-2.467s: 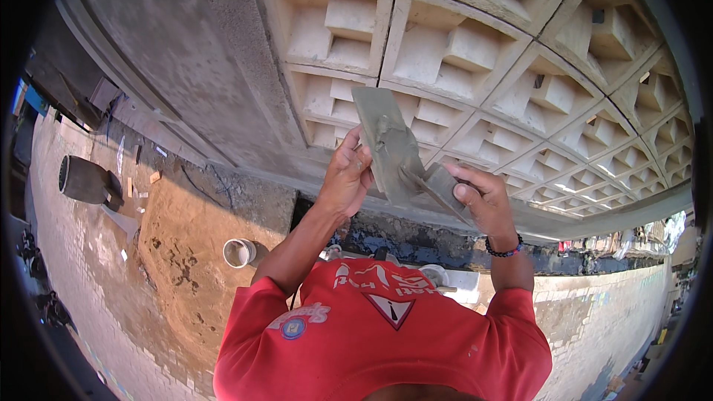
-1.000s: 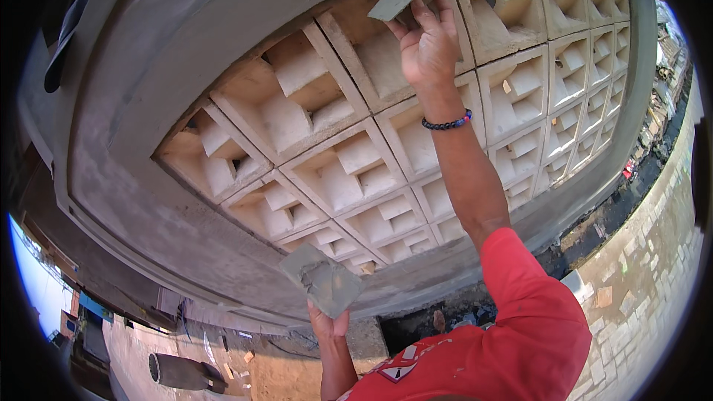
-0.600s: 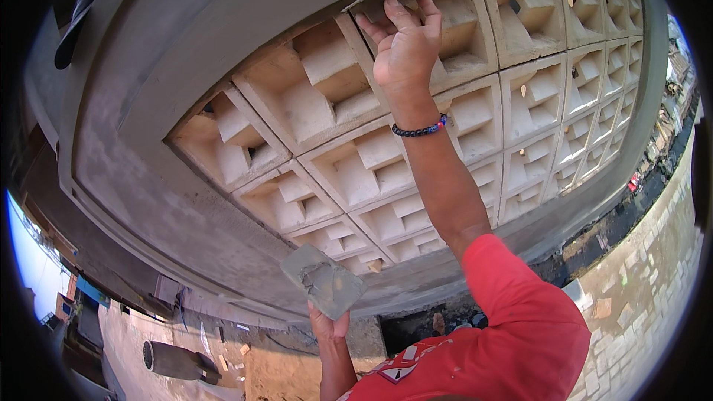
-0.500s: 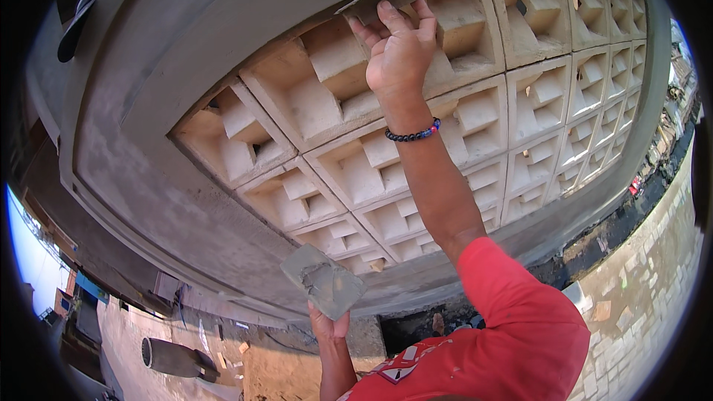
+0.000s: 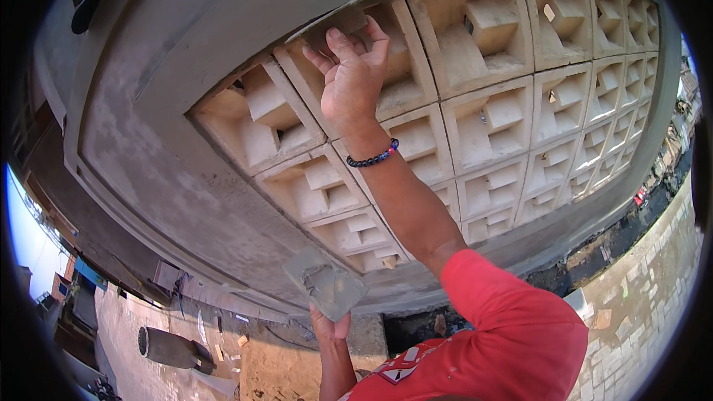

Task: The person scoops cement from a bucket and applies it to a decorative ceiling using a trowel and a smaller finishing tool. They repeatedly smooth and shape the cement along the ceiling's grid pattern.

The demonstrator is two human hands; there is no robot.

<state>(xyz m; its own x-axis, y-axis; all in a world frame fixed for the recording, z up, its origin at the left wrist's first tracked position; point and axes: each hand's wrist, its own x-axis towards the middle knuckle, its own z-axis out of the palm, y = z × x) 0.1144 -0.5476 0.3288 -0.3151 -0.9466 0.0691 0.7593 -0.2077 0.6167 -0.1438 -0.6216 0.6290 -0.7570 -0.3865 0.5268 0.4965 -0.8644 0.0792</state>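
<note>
My right hand (image 5: 350, 78) is raised to the top edge of a panel of pale vent blocks (image 5: 486, 74). Its fingers are curled around a thin, flat trowel-like plate (image 5: 347, 15), partly hidden, whose edge lies against the smooth grey plaster (image 5: 245, 11) above the blocks. A beaded bracelet (image 5: 373, 154) circles that wrist. Lower down, my left hand (image 5: 332, 324) grips a flat rectangular mortar board (image 5: 346, 295) from below. Wet grey mortar (image 5: 319, 276) sits on the board, which is tilted beside the lower left corner of the panel.
Plastered, stepped wall edges (image 5: 74, 130) curve along the left. A dark barrel-like container (image 5: 167, 347) lies on the ground at lower left. Below the wall runs a dark ditch (image 5: 579, 267) with debris, bordered by pale paving (image 5: 624, 327) at right.
My right hand has slid left along the top edge of the panel with the trowel-like plate. The left hand and mortar board stay nearly in place; the view has shifted slightly.
</note>
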